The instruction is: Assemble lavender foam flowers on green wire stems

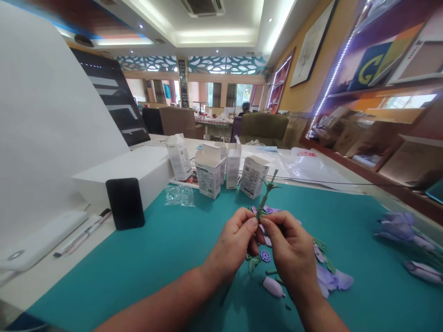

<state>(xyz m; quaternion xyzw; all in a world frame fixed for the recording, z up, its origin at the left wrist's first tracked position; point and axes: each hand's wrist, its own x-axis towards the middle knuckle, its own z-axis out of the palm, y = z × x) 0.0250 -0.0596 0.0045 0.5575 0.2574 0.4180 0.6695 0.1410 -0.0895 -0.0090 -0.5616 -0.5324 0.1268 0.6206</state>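
Between my two hands a green artificial flower stem (264, 199) stands nearly upright, tilted a little to the right, with small leaf-like spurs near its top. My left hand (238, 237) pinches its lower part between thumb and fingers. From the other side, my right hand (289, 244) pinches it at the same height, thumbs almost touching. Beneath the hands lie a purple wheel-shaped piece (265, 256), a pale purple bud (273, 287), purple petals (334, 280) and small green pieces. The hands partly hide these loose parts.
Opened white boxes (208, 177) stand at the mat's back edge, beside a clear crumpled wrapper (179, 196). A black phone (125, 204) leans on a white box (152, 170) at left. Purple flowers (398, 230) lie at the right of the teal mat (166, 258).
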